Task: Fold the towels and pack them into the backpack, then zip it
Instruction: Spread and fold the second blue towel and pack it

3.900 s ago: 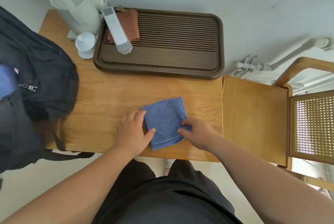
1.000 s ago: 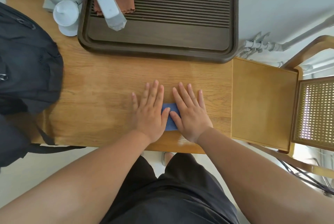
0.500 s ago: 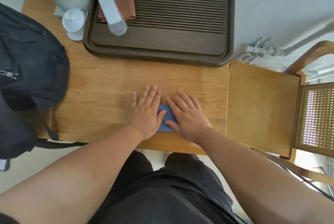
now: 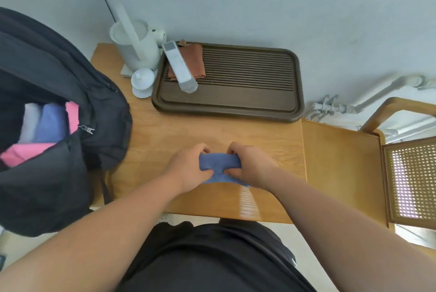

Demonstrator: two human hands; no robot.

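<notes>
Backpack (image 4: pixel 70 93), black and unzipped, slumps over the left end of the wooden table (image 4: pixel 179 126), its mouth gaping toward the camera. Inside it stand folded towels: a white one (image 4: pixel 29 122), a blue one (image 4: pixel 53 122) and pink ones (image 4: pixel 23 152). Near the front edge of the table, about the middle, a small folded blue towel (image 4: pixel 218 165) is bunched between two hands. The left hand (image 4: pixel 188 169) grips its left end and the right hand (image 4: pixel 252 166) grips its right end, fingers over the top and thumbs below. Whether the towel touches the wood or hangs just clear of it cannot be told. At the back of the table lies a dark slatted tray (image 4: pixel 236 100) with a brown cloth (image 4: pixel 195 60) and a long white device (image 4: pixel 180 67) in its left corner. Just left of the tray stand a white kettle (image 4: pixel 139 49) and a small white lidded cup (image 4: pixel 142 82). A wooden chair (image 4: pixel 342 162) with a woven back stands against the right end of the table.
</notes>
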